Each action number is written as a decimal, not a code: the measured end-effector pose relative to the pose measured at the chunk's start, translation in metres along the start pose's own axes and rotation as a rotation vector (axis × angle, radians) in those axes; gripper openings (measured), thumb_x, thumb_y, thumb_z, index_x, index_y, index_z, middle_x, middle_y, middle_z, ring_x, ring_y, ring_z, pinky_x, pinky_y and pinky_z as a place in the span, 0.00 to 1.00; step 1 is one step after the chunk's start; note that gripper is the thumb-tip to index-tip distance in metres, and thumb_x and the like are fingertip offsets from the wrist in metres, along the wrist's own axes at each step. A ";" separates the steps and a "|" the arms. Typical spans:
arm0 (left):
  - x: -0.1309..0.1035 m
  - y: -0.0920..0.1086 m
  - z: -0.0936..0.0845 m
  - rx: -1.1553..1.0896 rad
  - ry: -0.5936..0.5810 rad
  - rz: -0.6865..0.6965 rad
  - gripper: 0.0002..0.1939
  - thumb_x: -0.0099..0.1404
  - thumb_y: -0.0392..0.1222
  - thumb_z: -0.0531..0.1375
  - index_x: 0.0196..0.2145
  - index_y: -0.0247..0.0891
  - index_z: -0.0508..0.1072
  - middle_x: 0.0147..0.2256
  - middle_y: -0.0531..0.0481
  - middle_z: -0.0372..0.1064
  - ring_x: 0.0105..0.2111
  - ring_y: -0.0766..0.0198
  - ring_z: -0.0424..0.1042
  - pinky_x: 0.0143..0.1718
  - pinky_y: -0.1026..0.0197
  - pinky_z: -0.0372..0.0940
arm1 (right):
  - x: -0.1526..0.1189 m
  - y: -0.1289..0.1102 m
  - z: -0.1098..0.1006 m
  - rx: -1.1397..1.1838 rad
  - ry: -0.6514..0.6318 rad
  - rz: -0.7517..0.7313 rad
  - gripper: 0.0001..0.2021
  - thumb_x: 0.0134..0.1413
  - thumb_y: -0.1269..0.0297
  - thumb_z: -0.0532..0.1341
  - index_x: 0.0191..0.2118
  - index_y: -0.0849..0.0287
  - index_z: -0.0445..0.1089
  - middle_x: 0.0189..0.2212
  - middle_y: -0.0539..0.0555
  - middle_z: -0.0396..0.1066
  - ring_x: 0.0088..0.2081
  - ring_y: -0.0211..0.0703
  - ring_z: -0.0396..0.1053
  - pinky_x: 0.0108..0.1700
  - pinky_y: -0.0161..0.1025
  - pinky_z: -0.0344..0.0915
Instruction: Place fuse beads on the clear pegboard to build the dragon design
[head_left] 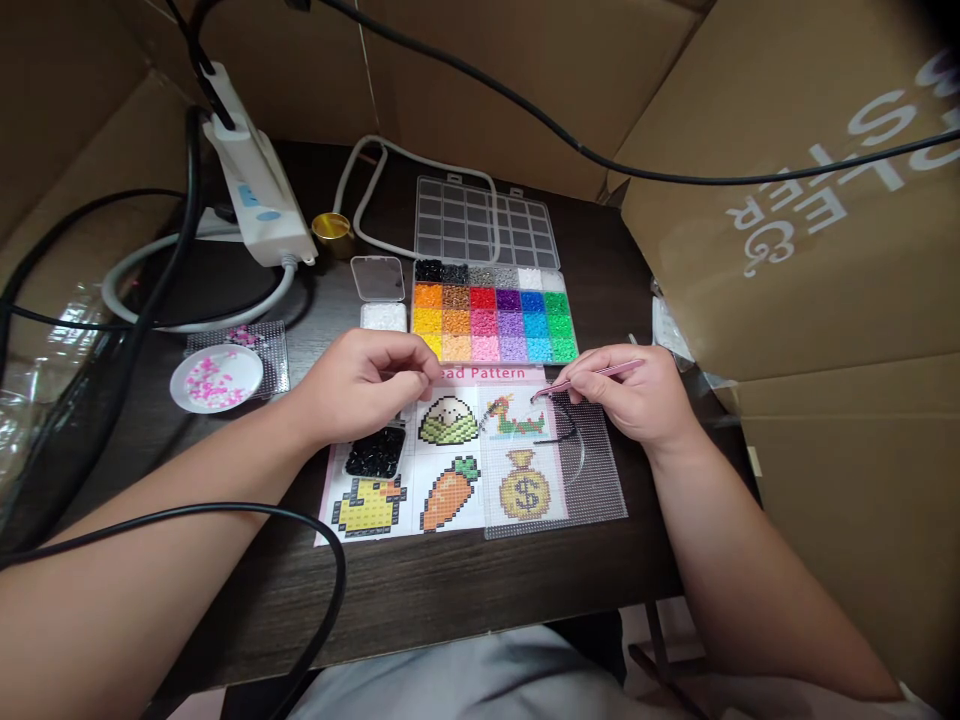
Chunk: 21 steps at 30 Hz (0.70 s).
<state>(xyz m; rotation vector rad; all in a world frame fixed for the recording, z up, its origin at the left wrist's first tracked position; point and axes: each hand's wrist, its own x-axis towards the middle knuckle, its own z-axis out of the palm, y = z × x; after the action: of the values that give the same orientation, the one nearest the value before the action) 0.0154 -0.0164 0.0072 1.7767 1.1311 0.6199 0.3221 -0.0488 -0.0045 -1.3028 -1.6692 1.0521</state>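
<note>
My right hand (645, 398) grips pink tweezers (611, 370), their tip over the dragon-like picture on the pattern sheet (409, 500). A small dark bead seems to be at the tip, too small to be sure. Beneath lies a clear pegboard (596, 485), covering the sheet's right side, with a few dark beads on it. My left hand (371, 385) hovers over the sheet's upper left with fingers curled and pinched together; whatever they hold is hidden. Just below it, a small open box of black beads (375, 453) rests on the sheet.
A bead organizer (495, 312) with its lid open stands behind the sheet. Left are a small box of white beads (384, 317), a white dish (217, 380) of pink beads and a gold cup (332, 232). A power strip (262, 205) and cables surround the left side; cardboard walls enclose the table.
</note>
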 end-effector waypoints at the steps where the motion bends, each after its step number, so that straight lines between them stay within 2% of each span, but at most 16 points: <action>1: 0.000 0.000 0.000 -0.001 -0.001 -0.003 0.05 0.54 0.39 0.58 0.26 0.39 0.75 0.26 0.50 0.76 0.29 0.60 0.74 0.31 0.61 0.65 | 0.000 0.000 0.000 0.001 -0.003 0.003 0.09 0.58 0.60 0.68 0.32 0.58 0.82 0.28 0.55 0.80 0.25 0.38 0.72 0.27 0.36 0.66; 9: 0.001 0.000 0.001 -0.015 0.000 0.004 0.05 0.54 0.39 0.59 0.26 0.39 0.75 0.25 0.49 0.76 0.28 0.60 0.74 0.30 0.61 0.64 | 0.001 0.005 -0.001 0.053 0.022 -0.012 0.10 0.57 0.56 0.69 0.32 0.56 0.82 0.28 0.54 0.80 0.25 0.39 0.72 0.28 0.37 0.67; 14: 0.000 0.000 0.001 -0.023 -0.007 -0.016 0.05 0.54 0.38 0.59 0.26 0.39 0.76 0.26 0.49 0.76 0.28 0.61 0.73 0.29 0.62 0.63 | 0.001 0.005 0.000 0.053 0.018 -0.020 0.09 0.58 0.57 0.68 0.32 0.56 0.82 0.28 0.54 0.79 0.25 0.39 0.71 0.29 0.38 0.66; 21: 0.000 -0.003 0.000 -0.013 -0.012 0.022 0.06 0.54 0.37 0.58 0.27 0.38 0.76 0.25 0.51 0.75 0.27 0.63 0.72 0.29 0.64 0.63 | 0.002 0.007 0.002 0.130 0.110 -0.001 0.08 0.56 0.57 0.69 0.32 0.56 0.81 0.29 0.54 0.80 0.25 0.38 0.70 0.30 0.39 0.67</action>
<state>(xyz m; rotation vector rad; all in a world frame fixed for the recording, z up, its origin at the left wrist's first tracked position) 0.0138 -0.0160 0.0043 1.7817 1.0988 0.6274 0.3224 -0.0466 -0.0116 -1.2522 -1.4954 1.0508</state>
